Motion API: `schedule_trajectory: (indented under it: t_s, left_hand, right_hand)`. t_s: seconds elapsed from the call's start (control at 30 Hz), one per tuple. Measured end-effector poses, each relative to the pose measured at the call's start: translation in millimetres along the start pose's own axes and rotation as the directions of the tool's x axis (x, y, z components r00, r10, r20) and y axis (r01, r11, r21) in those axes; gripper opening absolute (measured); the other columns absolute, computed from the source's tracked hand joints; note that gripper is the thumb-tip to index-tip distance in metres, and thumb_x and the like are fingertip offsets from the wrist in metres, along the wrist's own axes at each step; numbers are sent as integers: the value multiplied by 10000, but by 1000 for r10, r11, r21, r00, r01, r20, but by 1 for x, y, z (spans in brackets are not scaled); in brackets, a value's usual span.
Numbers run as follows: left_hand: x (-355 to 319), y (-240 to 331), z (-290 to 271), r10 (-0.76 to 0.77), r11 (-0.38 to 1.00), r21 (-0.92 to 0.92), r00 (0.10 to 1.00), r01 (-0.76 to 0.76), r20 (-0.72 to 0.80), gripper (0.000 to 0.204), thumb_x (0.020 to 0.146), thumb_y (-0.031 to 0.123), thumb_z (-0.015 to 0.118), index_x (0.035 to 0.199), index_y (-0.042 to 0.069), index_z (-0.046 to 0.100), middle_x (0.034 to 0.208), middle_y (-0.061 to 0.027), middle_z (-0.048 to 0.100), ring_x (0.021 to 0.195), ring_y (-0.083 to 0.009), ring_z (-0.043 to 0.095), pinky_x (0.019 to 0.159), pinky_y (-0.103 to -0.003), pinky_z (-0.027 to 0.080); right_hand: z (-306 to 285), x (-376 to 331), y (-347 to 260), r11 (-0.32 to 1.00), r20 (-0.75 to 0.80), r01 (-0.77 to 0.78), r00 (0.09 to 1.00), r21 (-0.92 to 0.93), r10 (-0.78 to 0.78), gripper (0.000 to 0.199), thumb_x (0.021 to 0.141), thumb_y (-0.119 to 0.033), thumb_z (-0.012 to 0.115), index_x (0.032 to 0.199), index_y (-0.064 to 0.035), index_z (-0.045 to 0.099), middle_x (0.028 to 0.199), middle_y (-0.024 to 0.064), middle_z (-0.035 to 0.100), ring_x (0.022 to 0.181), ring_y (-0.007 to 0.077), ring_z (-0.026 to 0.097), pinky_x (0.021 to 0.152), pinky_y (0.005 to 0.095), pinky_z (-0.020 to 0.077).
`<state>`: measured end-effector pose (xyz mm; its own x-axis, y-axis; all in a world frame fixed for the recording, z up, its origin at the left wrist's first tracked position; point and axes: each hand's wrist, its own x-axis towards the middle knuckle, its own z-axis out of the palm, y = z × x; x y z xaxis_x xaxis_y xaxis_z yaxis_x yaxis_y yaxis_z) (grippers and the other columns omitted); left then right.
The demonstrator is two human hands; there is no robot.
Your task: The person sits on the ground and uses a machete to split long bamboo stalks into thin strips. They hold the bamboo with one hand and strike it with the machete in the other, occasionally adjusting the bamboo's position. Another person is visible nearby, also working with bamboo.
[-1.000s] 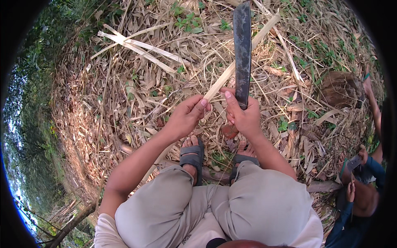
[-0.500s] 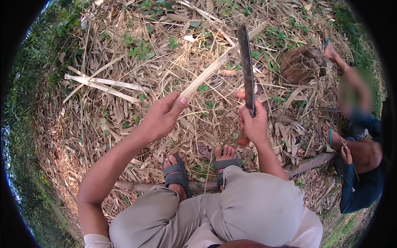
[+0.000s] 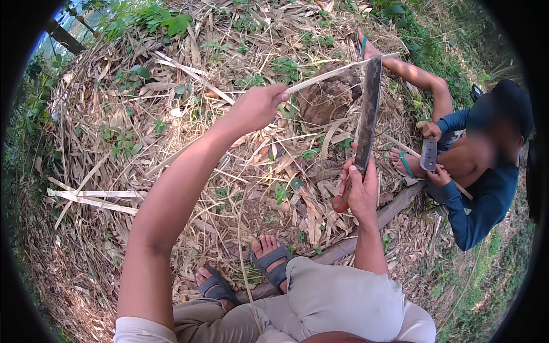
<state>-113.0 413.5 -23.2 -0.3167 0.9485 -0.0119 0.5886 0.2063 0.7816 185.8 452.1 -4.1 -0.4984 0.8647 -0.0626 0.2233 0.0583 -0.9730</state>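
Note:
My left hand (image 3: pixel 263 106) is closed around a long pale bamboo strip (image 3: pixel 326 76), which runs out to the upper right. My right hand (image 3: pixel 362 191) grips a machete (image 3: pixel 369 108) with a long dark blade and a reddish-brown wooden handle (image 3: pixel 341 202). The blade points upward and, in this view, crosses in front of the strip near its far end. Whether blade and strip touch, I cannot tell.
A brown stump (image 3: pixel 329 97) lies beyond the hands. At right, a co-worker (image 3: pixel 486 188) sits holding a broad blade (image 3: pixel 429 153) against a thin stick. Pale strips (image 3: pixel 94 197) lie at left on dry leaves. A wooden pole (image 3: pixel 343 246) runs past my sandalled feet.
The view has swung to the right, showing more of the co-worker. My left arm has reached farther forward with the strip, and the strip's far part now passes behind the machete blade.

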Motion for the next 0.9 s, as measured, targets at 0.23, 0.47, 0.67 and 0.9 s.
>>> schedule_trajectory:
  t_s: [0.23, 0.47, 0.67, 0.9]
  left_hand:
    - [40, -10, 21, -7, 978, 207, 995, 27, -100, 231, 1005, 290, 483, 1059, 108, 615, 811, -206, 657, 789, -426, 638, 697, -521, 482]
    - [60, -29, 19, 16, 944, 330, 998, 5, -59, 165, 933, 179, 532, 1040, 110, 638, 882, -186, 666, 867, -365, 672, 761, -495, 525]
    - [67, -21, 29, 49, 971, 235, 998, -40, -33, 142, 980, 188, 472, 1047, 97, 557, 839, -201, 657, 840, -413, 647, 726, -525, 483]
    - [73, -36, 37, 49, 971, 237, 999, -44, -13, 143, 938, 129, 478, 1066, 92, 531, 853, -213, 661, 853, -421, 644, 729, -532, 481]
  right_hand:
    - [-12, 42, 16, 951, -69, -13, 998, -310, -9, 191, 1030, -189, 511, 1077, -23, 593, 664, -21, 532, 548, 69, 505, 480, 240, 390]
    - [-7, 84, 2, 888, -129, 262, 935, -379, -331, 256, 1043, -237, 486, 1114, -14, 589, 779, 29, 607, 569, 69, 532, 507, 251, 426]
    - [-8, 109, 15, 600, -20, 143, 966, -787, -256, 327, 1026, -297, 492, 1213, -47, 588, 840, 215, 635, 741, 406, 614, 657, 477, 456]
    - [-4, 108, 0, 723, -81, 98, 974, -684, -210, 314, 1023, -286, 506, 1043, 4, 627, 686, 195, 603, 607, 371, 580, 584, 448, 441]
